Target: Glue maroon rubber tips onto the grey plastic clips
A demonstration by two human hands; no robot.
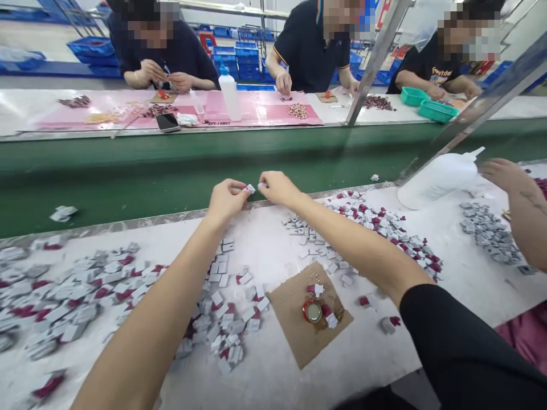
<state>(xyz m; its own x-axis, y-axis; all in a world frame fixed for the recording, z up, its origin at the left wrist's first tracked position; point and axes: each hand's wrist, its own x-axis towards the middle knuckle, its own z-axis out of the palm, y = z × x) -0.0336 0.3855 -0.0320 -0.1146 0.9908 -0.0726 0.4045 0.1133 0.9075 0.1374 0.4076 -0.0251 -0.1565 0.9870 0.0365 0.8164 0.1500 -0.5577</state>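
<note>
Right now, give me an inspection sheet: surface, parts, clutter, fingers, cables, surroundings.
Surface: white table, strewn with parts.
Parts: grey and maroon pieces spread left and right.
Clutter: cardboard bearing a round cap and two pieces; white bottle at right.
Fingers: left fingers pinch a small piece; right fingers beside it, grip unclear.
Cables: nothing seen.
Surroundings: green belt ahead, three people working beyond; another person's hand at right.

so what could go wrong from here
The small piece in the left hand might slip onto the green surface just beyond the table. The right forearm, reaching across loose pieces, could scatter some if it dips.
</note>
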